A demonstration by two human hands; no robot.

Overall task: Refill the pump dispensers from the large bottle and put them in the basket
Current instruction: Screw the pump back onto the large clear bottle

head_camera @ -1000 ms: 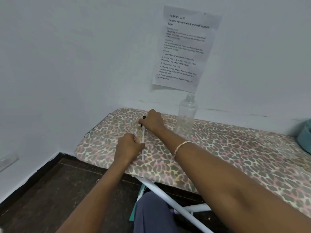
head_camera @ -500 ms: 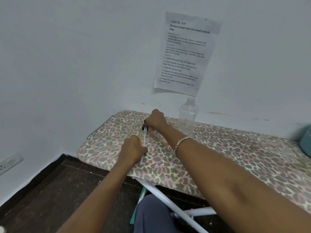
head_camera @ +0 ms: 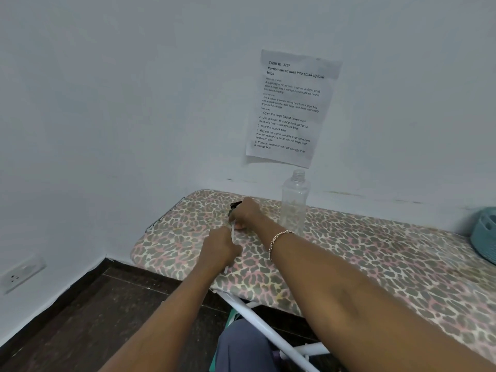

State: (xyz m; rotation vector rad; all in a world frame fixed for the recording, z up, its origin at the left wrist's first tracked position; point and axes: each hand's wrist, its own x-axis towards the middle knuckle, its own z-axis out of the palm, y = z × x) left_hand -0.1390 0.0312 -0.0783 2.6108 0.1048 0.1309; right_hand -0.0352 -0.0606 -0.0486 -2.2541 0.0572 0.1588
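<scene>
Worktop (head_camera: pixel 375 264) in leopard print carries one teal basket (head_camera: pixel 483 234) at its right edge and one clear bottle (head_camera: pixel 294 202), upright and uncapped, near the wall. Left of the bottle, the right hand (head_camera: pixel 248 214) curls round one black pump head (head_camera: pixel 234 206); the left hand (head_camera: pixel 221 247) grips its thin white tube (head_camera: pixel 233 232) lower down.

Right edge cuts off the basket (head_camera: pixel 483 233); left hand (head_camera: pixel 220 249) hides part of the pump tube (head_camera: pixel 233 233).

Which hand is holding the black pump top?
The right hand, wearing the bracelet, holds the pump top; the left hand grips its clear tube.
</scene>
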